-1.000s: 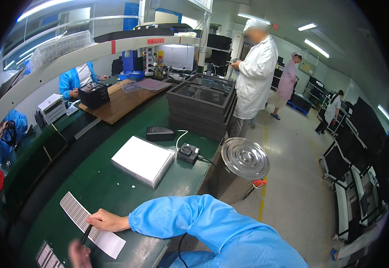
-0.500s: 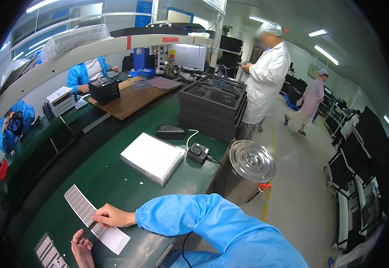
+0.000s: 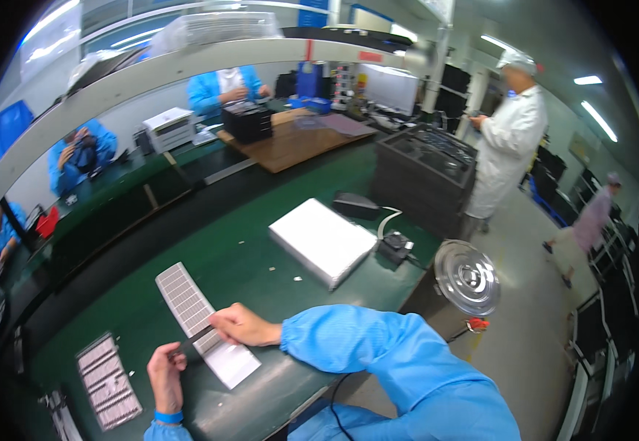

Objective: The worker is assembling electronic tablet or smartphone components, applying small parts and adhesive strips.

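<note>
My right hand (image 3: 243, 325) is closed, its fingertips pinching one end of a thin dark strip (image 3: 197, 339) just above a label sheet. The strip's other end meets the curled fingers of my left hand (image 3: 165, 376), which has a blue band at the wrist. Beneath both hands lies the long label sheet (image 3: 184, 295), with rows of small pale labels at its far part and a plain white near end. Left of my left hand, a tray of small parts (image 3: 108, 384) in rows rests on the green table.
A white wrapped stack (image 3: 323, 239), a black box (image 3: 356, 205) and a small black device (image 3: 395, 248) with a cable lie farther right. Dark stacked trays (image 3: 422, 173) stand behind them. A round metal lid (image 3: 467, 278) is beside the table edge. Several people are nearby.
My view has swung left, so the scene sits farther right. My left hand has risen from open beside the sheet to closed on the dark strip's end. My right hand keeps its pinch.
</note>
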